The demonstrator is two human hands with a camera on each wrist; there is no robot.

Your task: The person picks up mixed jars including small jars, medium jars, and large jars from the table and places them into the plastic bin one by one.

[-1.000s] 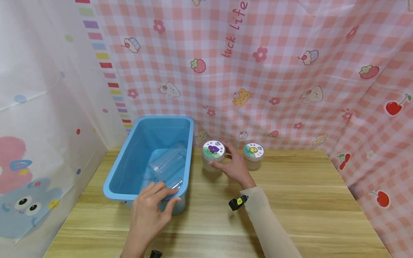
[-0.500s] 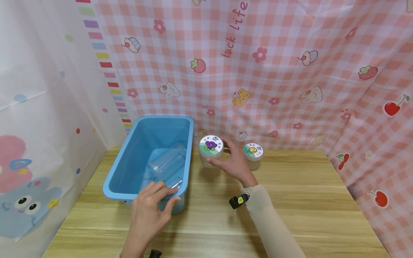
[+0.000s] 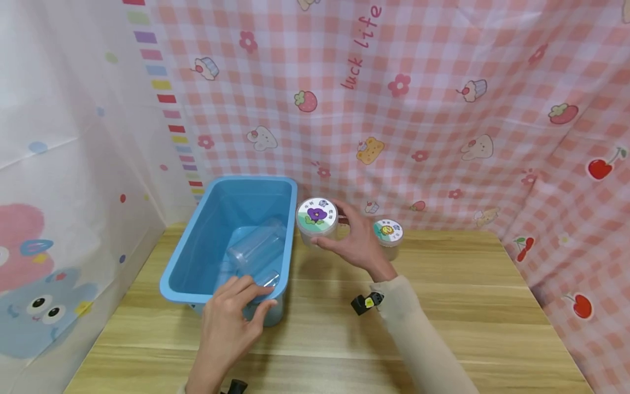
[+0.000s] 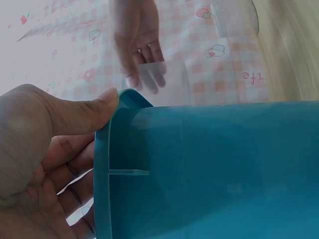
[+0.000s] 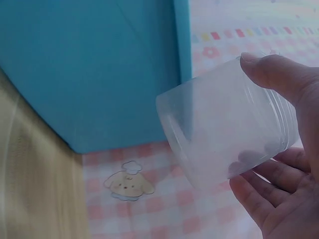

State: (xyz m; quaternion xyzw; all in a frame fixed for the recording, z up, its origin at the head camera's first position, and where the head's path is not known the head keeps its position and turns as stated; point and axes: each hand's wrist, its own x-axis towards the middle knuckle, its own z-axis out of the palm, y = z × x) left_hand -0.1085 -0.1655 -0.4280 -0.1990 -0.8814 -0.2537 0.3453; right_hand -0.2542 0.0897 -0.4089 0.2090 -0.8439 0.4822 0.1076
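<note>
My right hand (image 3: 358,241) grips a clear plastic jar (image 5: 219,119) around its side, thumb on one side and fingers on the other. Its round lid (image 3: 317,214) has a purple flower label. The jar is lifted off the table, just right of the blue bin (image 3: 294,219). On the bin's near rim, my left hand (image 3: 231,312) holds on, the thumb (image 4: 94,112) at the rim and the fingers curled over its other side. Inside the bin lie clear plastic containers (image 3: 258,246), partly hidden behind the left hand in the head view.
A second jar (image 3: 389,235) with a yellow flower label stands on the wooden table (image 3: 467,306), behind the right wrist. A pink checked cloth (image 3: 418,109) hangs along the back and right, and a white printed cloth (image 3: 74,137) on the left.
The right hand has raised the purple-flower jar off the table and moved it slightly left towards the bin. The left hand has stayed on the rim.
</note>
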